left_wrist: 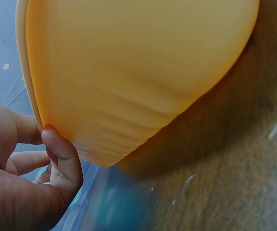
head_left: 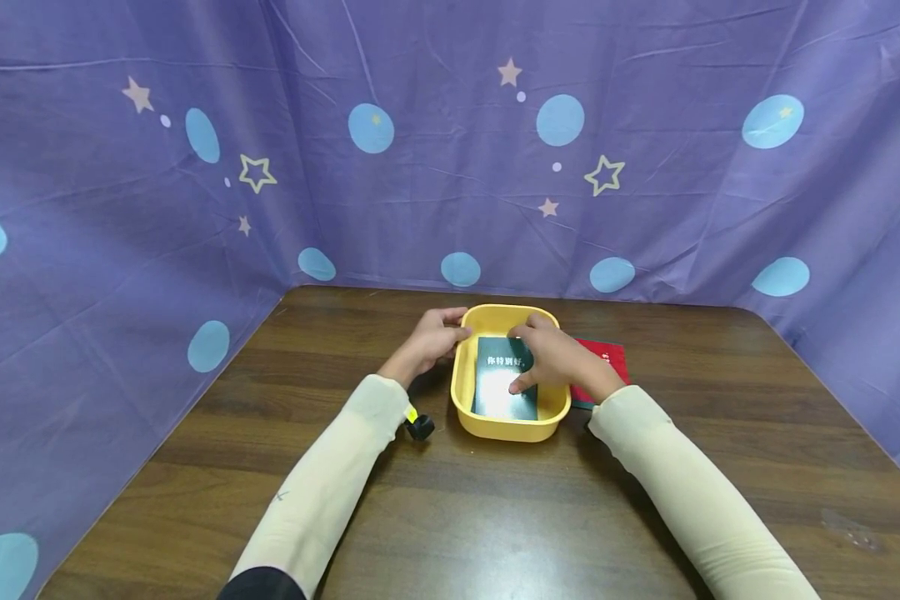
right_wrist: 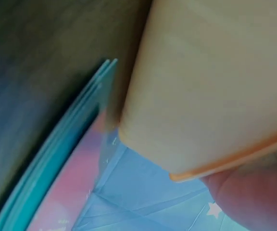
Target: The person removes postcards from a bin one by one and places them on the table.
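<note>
A yellow plastic basin (head_left: 510, 429) stands on the table. My left hand (head_left: 431, 340) pinches its left rim; in the left wrist view the thumb and finger (left_wrist: 61, 151) meet at the rim's edge. Inside the basin lies a dark green booklet (head_left: 495, 379) with white characters on its cover. My right hand (head_left: 558, 358) reaches over the right rim, thumb and fingers spread over the booklet's right part. In the right wrist view the basin wall hides most of that hand (right_wrist: 258, 195). Just right of the basin lies a red booklet (head_left: 606, 354) over teal ones (right_wrist: 56, 154).
The brown wooden table (head_left: 270, 492) reaches back to a purple curtain (head_left: 420, 192) with stars and dots. Under the left wrist shows a small black device (head_left: 420, 427) with a yellow tag. A clear plastic scrap (head_left: 849, 531) lies at the right.
</note>
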Available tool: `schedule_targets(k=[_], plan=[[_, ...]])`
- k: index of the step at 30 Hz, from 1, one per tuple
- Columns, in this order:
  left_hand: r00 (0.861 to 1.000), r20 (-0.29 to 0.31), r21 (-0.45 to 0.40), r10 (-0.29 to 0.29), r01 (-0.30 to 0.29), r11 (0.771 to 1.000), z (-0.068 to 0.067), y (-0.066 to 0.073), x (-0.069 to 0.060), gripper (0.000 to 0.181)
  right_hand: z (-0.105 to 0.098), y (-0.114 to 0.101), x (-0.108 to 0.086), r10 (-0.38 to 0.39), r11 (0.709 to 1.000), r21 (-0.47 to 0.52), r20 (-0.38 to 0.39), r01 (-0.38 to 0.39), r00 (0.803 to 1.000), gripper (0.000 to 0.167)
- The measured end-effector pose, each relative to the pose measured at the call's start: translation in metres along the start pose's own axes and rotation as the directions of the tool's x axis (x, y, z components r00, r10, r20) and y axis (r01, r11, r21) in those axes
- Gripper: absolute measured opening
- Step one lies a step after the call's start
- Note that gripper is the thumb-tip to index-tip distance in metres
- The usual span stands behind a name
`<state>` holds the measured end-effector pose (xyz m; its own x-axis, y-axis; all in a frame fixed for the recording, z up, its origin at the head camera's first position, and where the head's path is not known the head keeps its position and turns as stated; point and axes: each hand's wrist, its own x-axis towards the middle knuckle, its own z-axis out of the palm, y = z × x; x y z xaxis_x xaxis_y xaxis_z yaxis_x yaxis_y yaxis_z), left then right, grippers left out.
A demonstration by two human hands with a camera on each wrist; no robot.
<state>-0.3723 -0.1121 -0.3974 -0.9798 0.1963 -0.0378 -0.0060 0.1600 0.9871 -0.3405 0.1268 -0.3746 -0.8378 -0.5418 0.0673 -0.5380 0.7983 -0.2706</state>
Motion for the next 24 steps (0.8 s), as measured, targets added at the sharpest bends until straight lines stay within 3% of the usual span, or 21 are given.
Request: schedule_targets(k=[8, 14, 19, 24], plan=[[1.000, -0.006, -0.005, 0.005, -0.005, 1.000, 0.001, -0.001, 0.000, 0.057, -0.016, 0.002, -0.008, -0.053, 0.988, 0.135, -0.133, 0.071, 0.990, 0.063], [1.000, -0.008, -0.003, 0.009, -0.009, 1.000, 0.001, -0.001, 0.000, 0.057, -0.033, 0.000, -0.015, -0.098, 0.939, 0.304, -0.214, 0.161, 0.972, 0.029], [1.000, -0.015, 0.002, 0.009, -0.009, 1.000, 0.002, 0.000, 0.001, 0.057, -0.045, -0.002, -0.020, -0.077, 0.915, 0.369, -0.240, 0.165, 0.968, 0.022], [1.000, -0.017, 0.003, 0.010, -0.010, 1.000, 0.002, 0.000, 0.000, 0.057, -0.058, 0.000, -0.027, -0.026, 0.910, 0.391, -0.283, 0.140, 0.959, 0.022]])
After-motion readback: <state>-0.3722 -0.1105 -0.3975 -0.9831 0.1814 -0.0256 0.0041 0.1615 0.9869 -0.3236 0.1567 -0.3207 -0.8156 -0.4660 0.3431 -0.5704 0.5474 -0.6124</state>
